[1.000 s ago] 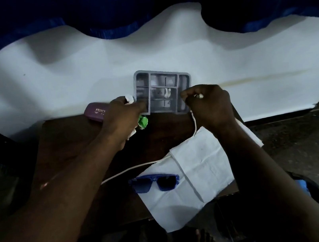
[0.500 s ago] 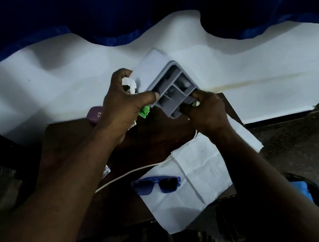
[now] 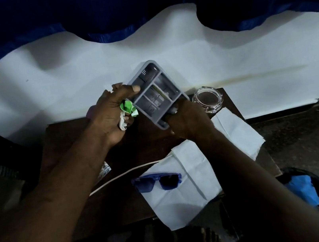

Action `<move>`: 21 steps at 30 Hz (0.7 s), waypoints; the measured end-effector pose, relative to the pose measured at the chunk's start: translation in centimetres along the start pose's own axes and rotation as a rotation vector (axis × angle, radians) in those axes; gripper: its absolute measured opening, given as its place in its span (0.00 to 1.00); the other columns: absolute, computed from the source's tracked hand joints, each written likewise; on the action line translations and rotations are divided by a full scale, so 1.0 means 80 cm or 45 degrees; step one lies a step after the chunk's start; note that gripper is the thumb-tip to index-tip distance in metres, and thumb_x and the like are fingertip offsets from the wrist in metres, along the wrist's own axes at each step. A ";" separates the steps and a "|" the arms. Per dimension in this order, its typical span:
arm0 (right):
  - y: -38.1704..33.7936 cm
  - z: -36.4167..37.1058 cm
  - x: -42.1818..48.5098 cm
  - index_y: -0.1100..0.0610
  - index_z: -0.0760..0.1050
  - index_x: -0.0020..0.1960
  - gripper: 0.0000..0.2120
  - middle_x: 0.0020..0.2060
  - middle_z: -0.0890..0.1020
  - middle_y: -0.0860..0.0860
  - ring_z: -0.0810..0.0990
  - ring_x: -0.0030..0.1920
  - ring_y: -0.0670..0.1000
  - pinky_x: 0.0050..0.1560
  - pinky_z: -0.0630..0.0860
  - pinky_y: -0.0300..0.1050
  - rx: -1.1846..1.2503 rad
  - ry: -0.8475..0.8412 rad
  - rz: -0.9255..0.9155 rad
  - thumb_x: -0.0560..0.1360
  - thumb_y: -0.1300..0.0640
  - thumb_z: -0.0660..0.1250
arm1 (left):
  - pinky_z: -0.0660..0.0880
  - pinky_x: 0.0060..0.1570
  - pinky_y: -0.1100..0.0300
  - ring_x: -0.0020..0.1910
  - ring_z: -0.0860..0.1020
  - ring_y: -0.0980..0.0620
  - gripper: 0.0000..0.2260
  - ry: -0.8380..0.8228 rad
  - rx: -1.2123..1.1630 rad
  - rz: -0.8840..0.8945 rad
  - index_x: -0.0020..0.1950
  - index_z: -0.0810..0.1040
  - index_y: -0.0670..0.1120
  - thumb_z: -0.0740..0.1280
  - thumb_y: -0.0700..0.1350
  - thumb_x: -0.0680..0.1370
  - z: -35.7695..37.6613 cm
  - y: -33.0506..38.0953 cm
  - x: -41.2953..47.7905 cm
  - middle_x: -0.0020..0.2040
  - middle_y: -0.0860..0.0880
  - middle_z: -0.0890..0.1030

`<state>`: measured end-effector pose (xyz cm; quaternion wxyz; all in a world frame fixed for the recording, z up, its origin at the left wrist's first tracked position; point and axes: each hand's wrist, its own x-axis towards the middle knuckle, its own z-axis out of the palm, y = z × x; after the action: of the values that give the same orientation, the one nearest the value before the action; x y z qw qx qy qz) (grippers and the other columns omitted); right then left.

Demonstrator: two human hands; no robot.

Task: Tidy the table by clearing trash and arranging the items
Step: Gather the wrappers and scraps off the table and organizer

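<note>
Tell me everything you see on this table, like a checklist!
Surface: dark brown table, partly covered by a white paper sheet.
Job's things: grey tray, held tilted; crumpled paper, green and white.
Clutter: glass jar; blue sunglasses on the sheet's edge.
Hands: left hand holds the crumpled paper, thumb on the tray; right hand grips the tray's near corner.
Cables: white cable across the table.
Surroundings: blue curtain, white wall, bin.

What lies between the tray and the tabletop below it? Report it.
Nothing visible. The left hand and right hand hold the tray tilted above the table and hide part of the spot below. The jar stands close on its right, the paper nearer the person.
</note>
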<state>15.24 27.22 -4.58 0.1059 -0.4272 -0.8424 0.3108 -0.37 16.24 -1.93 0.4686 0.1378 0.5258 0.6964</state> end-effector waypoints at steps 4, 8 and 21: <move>-0.014 -0.004 -0.008 0.52 0.82 0.55 0.22 0.46 0.87 0.57 0.86 0.48 0.62 0.41 0.75 0.44 0.025 0.378 0.016 0.66 0.42 0.69 | 0.56 0.22 0.68 0.30 0.56 0.50 0.24 -0.051 -0.065 -0.017 0.61 0.69 0.49 0.74 0.46 0.68 0.004 0.002 0.000 0.57 0.45 0.65; -0.020 -0.008 -0.013 0.53 0.81 0.53 0.21 0.42 0.86 0.58 0.85 0.45 0.64 0.40 0.79 0.50 0.074 0.579 0.017 0.65 0.43 0.68 | 0.59 0.24 0.64 0.25 0.61 0.50 0.27 -0.131 -0.035 0.138 0.61 0.68 0.48 0.77 0.47 0.67 0.011 0.006 -0.002 0.52 0.40 0.69; -0.011 0.003 -0.003 0.53 0.85 0.54 0.12 0.51 0.88 0.53 0.85 0.55 0.57 0.51 0.82 0.50 0.404 0.393 0.092 0.70 0.55 0.75 | 0.71 0.25 0.60 0.36 0.76 0.48 0.30 -0.108 0.214 0.429 0.63 0.72 0.43 0.79 0.44 0.65 0.022 0.008 -0.019 0.52 0.42 0.78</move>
<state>14.69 26.47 -4.21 0.2884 -0.4775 -0.7410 0.3738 1.30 16.08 -0.21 0.3539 0.2918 0.5314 0.7122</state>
